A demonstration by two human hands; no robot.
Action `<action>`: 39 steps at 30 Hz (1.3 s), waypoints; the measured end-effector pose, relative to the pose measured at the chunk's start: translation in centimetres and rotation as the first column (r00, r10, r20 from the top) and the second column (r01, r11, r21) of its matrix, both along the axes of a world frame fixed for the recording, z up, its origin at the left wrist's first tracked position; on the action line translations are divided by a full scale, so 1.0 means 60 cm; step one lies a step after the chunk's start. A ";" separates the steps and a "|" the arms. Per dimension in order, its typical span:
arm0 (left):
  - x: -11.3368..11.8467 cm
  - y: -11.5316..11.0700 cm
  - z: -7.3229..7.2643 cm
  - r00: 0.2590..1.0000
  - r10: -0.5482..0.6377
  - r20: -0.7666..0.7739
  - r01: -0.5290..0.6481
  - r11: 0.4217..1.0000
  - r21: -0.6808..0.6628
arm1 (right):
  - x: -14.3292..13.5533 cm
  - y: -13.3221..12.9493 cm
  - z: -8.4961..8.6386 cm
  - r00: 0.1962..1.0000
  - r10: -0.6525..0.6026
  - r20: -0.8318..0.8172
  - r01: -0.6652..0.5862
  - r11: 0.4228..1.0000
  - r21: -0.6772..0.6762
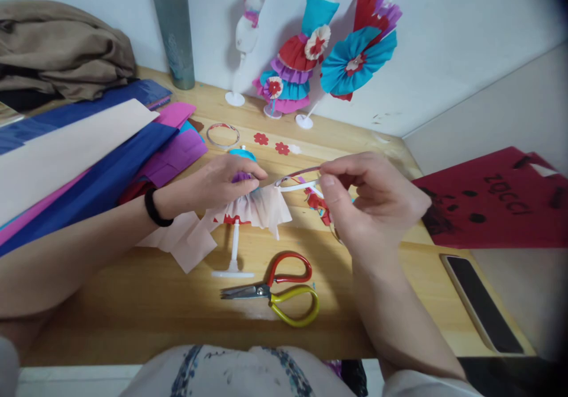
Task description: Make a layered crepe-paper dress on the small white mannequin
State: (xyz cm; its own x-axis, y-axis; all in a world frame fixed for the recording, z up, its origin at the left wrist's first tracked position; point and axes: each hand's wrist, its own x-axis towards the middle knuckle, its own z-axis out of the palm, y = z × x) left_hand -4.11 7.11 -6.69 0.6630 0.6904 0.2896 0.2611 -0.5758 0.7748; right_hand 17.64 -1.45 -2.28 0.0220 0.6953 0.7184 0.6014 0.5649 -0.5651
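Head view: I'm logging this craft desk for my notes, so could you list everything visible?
mannequin stand with pleated skirt: one, white stand, pale pink paper, desk centre, under the left hand
tape strip: one, white, between the two hands
tape roll: one, clear ring, behind the hands
scissors: one, red and yellow handles, front of desk
paper sheets: several, blue, pink, purple, cream, left
finished paper dresses: two, teal, red, purple, by the wall
bare mannequin: one, white, by the wall
paper flowers: two, red, on desk
flask: one, grey-green, back
cloth: one, brown, back left
phone: one, black, right edge
bag: one, red, right
left hand: pinches the skirt top
right hand: pinches the tape strip
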 end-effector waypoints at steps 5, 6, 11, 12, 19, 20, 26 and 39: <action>0.005 0.002 0.004 0.996 -0.082 -0.026 0.081 0.997 -0.015 | 0.012 0.023 -0.016 0.968 0.024 -0.248 -0.057 0.990 -0.127; 0.007 0.002 0.005 0.995 -0.097 -0.024 0.097 0.995 -0.003 | 0.013 0.026 -0.019 0.963 0.033 -0.268 -0.073 0.988 -0.139; 0.016 0.000 0.004 0.991 -0.129 -0.041 0.131 0.990 0.052 | 0.015 0.031 -0.025 0.957 0.050 -0.284 -0.100 0.982 -0.163; 0.017 0.000 0.003 0.990 -0.130 -0.046 0.132 0.990 0.047 | 0.014 0.030 -0.024 0.956 0.054 -0.288 -0.104 0.981 -0.162; 0.013 -0.002 -0.003 0.991 -0.130 -0.039 0.131 0.991 0.031 | 0.015 0.022 -0.010 0.993 0.011 -0.119 -0.015 0.999 -0.038; 0.012 -0.001 -0.003 0.990 -0.135 -0.034 0.136 0.990 0.033 | 0.016 0.021 -0.008 0.998 -0.004 -0.065 0.004 1.000 -0.010; 0.013 -0.003 0.003 0.990 -0.127 -0.063 0.130 0.990 0.060 | 0.018 0.011 0.001 0.975 -0.101 0.197 0.078 0.989 0.125; 0.013 -0.017 0.011 0.985 -0.006 -0.172 0.005 1.000 -0.002 | 0.020 0.011 0.007 0.977 -0.105 0.184 0.065 0.975 0.213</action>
State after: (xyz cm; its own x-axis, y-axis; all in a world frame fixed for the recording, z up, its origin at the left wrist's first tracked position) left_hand -3.31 6.12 -6.05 0.7066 0.6871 0.1694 0.3878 -0.5762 0.7194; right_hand 18.84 -0.81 -1.86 -0.0786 0.5350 0.8412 0.7386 0.5980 -0.3113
